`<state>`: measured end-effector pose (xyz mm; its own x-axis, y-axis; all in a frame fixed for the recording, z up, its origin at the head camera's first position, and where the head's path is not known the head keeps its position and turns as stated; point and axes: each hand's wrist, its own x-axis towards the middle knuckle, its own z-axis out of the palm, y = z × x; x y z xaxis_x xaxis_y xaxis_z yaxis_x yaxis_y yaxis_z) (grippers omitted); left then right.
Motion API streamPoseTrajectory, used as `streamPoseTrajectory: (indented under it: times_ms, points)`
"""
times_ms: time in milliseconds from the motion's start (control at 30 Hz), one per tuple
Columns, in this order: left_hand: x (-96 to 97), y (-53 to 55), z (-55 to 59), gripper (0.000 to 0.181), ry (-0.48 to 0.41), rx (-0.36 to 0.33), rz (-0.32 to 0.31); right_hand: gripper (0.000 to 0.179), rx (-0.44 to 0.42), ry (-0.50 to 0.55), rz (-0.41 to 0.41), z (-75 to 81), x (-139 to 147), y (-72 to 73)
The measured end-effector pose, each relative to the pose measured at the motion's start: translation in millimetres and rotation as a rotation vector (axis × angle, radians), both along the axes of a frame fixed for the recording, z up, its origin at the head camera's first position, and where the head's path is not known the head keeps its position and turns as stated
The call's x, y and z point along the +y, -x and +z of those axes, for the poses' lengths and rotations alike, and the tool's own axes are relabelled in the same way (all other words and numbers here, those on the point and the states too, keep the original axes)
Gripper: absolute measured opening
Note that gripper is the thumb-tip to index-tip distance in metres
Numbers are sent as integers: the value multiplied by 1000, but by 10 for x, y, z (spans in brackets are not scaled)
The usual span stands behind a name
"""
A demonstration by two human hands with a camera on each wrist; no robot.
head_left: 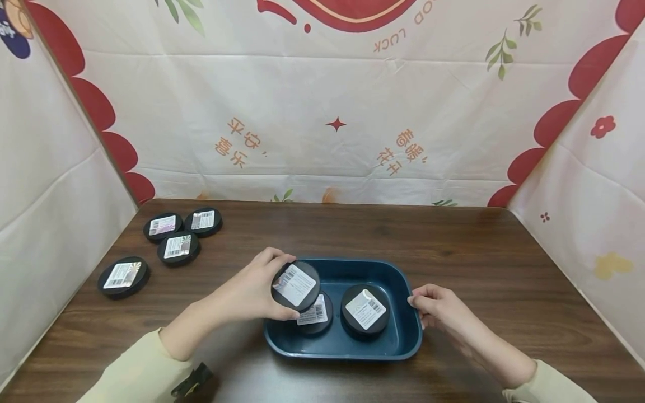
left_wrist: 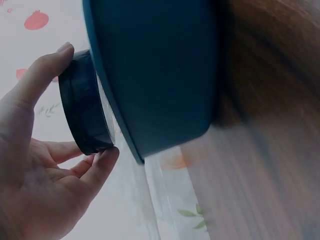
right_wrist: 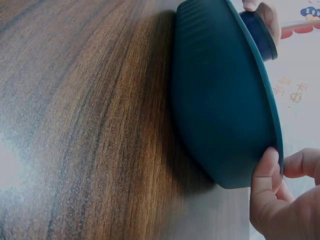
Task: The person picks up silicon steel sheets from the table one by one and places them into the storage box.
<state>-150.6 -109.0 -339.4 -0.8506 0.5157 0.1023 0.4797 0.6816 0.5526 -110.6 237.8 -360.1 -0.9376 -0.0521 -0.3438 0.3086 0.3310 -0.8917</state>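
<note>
My left hand holds a round black container with a white barcode label, thumb and fingers at its edge, over the left part of a dark blue tray. In the left wrist view this container is up at the tray's rim. Partly hidden below it, a second black container lies in the tray. A third black container sits to its right, label up. My right hand pinches the tray's right rim between thumb and fingers, as the right wrist view also shows.
At the table's left lie several more labelled black containers: one apart and a cluster of three, the nearest of them a container towards the front. The wooden table is bounded by a printed white cloth behind and at both sides.
</note>
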Motion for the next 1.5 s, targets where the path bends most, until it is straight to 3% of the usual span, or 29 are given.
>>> streamPoseTrajectory:
  times_ms: [400,767,1500]
  points:
    - [214,25,-100,92,147,27,-92,28,-5,14,22,3,-1,8]
    - [341,-20,-150,94,268,12,-124,27,5,19,11,12,-2,-1]
    - [366,2,-186,93,273,-6,-128,27,13,17,2,9,-3,1]
